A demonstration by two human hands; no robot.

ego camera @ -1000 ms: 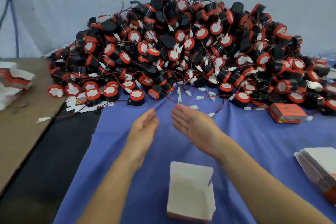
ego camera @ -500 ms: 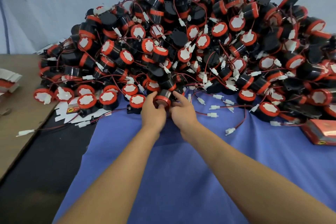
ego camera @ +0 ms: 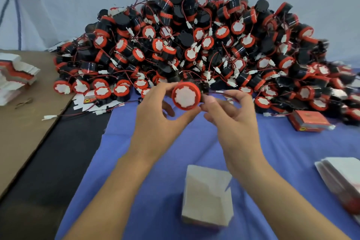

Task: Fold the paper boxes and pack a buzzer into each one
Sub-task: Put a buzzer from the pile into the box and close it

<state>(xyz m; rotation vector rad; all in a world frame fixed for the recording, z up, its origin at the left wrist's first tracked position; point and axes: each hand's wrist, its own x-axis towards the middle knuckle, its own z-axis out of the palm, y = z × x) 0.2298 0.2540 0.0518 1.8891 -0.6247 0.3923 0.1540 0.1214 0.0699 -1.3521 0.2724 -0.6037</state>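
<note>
My left hand (ego camera: 155, 115) grips a red and black buzzer (ego camera: 186, 95) with a white round face, lifted above the blue cloth in front of the heap. My right hand (ego camera: 231, 115) pinches the buzzer's thin red and black wire (ego camera: 226, 94) just to its right. An open, folded white paper box (ego camera: 207, 197) stands on the cloth between my forearms, its top flaps up. Behind lies a big heap of buzzers (ego camera: 194, 45) with tangled wires and white plugs.
A closed red box (ego camera: 308, 121) lies at the right by the heap. A stack of flat box blanks (ego camera: 344, 179) sits at the right edge, another stack (ego camera: 13, 72) on brown cardboard (ego camera: 21, 132) at the left. The blue cloth (ego camera: 175, 156) covers the table; a dark strip runs left of it.
Both hands reached into the heap's front edge, took one buzzer and drew it back toward me. It is now lifted, and the right hand has shifted onto its wire.
</note>
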